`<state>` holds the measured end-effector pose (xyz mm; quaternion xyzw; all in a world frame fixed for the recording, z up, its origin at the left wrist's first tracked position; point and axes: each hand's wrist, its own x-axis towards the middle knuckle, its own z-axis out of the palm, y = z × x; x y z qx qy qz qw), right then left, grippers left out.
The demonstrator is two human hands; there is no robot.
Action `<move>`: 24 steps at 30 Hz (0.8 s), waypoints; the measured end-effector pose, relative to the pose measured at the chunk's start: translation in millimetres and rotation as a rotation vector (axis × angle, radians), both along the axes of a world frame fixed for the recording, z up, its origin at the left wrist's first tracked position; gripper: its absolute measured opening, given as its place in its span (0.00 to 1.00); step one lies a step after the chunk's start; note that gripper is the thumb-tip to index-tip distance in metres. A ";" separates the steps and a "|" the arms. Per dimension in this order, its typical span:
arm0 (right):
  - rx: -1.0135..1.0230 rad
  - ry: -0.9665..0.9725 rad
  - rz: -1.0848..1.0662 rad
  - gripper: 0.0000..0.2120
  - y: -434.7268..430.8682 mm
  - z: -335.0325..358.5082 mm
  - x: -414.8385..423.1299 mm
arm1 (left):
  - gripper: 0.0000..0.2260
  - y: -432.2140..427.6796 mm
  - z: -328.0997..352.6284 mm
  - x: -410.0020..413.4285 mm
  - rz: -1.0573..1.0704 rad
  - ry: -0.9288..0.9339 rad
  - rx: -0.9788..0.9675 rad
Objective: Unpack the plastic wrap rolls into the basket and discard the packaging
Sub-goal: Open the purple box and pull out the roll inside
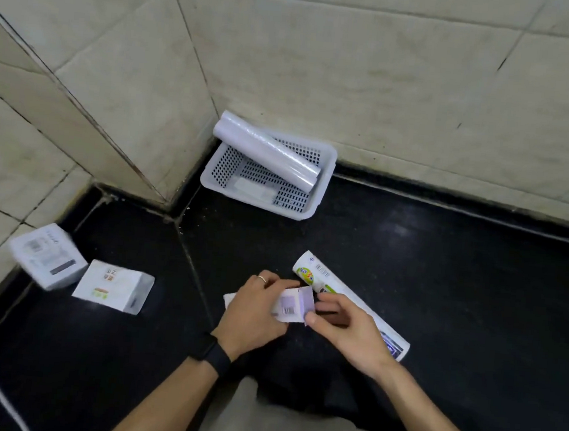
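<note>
Two bare rolls [267, 152] lie in the basket [326, 171]; both hands [254, 310] [345, 327] grip a box [291, 303]

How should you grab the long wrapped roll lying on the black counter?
Take the wrapped roll around its far, rounded end near the colourful label, coming down from above. That end is bare, while the near stretch lies under the right hand and the small box. It is a thin cylinder lying flat, so fingers probably close best across its width.
</note>
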<state>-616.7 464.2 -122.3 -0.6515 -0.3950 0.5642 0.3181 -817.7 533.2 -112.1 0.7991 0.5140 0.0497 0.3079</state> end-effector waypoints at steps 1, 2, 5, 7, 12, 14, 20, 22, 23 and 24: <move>0.008 0.001 -0.009 0.19 -0.8 0.2 -0.5 | 0.31 -1.0 0.7 0.6 -0.020 0.020 -0.005; 0.017 0.003 -0.023 0.18 -1.5 1.4 -1.5 | 0.32 -2.3 1.3 1.6 -0.035 0.033 -0.010; 0.036 -0.010 -0.049 0.16 -2.8 5.3 -6.7 | 0.33 -5.6 0.9 2.8 -0.058 0.061 0.011; 0.049 -0.030 -0.054 0.14 -4.4 8.4 -9.5 | 0.34 -6.3 1.2 1.7 -0.080 0.090 0.022; 0.012 -0.115 -0.073 0.13 -8.6 3.7 -11.0 | 0.31 -13.5 -0.3 -0.3 -0.086 0.049 -0.046; 0.011 -0.159 -0.085 0.09 -8.4 2.5 -11.3 | 0.29 -18.0 -1.5 0.5 -0.061 0.001 -0.075; -0.158 0.380 -0.420 0.09 0.5 4.3 10.0 | 0.26 -27.7 2.9 -2.2 0.150 -0.226 -0.190; -0.174 0.418 -0.420 0.09 -0.3 4.7 17.4 | 0.27 -30.5 3.9 -4.3 0.178 -0.265 -0.195; -0.161 0.400 -0.403 0.09 -1.7 3.0 17.9 | 0.27 -31.2 4.2 -4.7 0.187 -0.273 -0.192; -0.139 0.367 -0.396 0.08 -2.9 1.2 16.4 | 0.27 -31.8 4.2 -4.9 0.197 -0.278 -0.191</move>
